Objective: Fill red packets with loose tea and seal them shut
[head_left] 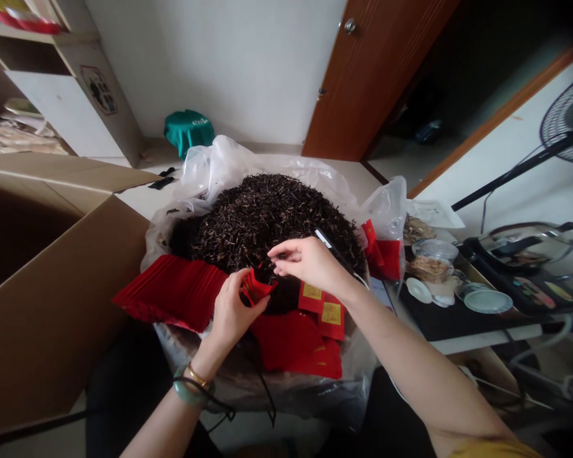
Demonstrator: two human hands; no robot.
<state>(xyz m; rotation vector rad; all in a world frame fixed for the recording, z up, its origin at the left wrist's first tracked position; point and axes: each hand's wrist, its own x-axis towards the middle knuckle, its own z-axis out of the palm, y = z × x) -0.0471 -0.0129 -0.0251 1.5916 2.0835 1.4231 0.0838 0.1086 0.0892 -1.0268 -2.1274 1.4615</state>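
Observation:
My left hand (233, 308) grips a small red packet (254, 287), its mouth held apart and dark leaves showing at the top. Just above that mouth, my right hand (303, 264) pinches some dark, dry tea-like leaves (273, 257) between its fingertips. Behind both hands rises a large heap of the same leaves (272, 210), inside a clear plastic liner (210, 168). A long row of red packets (172, 289) leans at the heap's left front. More red packets (296, 343), some with yellow labels, lie in front of my right wrist.
An open cardboard box (109, 254) stands at the left. On the right, a side table (487, 337) holds glass jars, small cups and a kettle tray. A fan (568, 121) stands beyond it. A green-covered stool (190, 130) is by the wall, near a brown door (358, 83).

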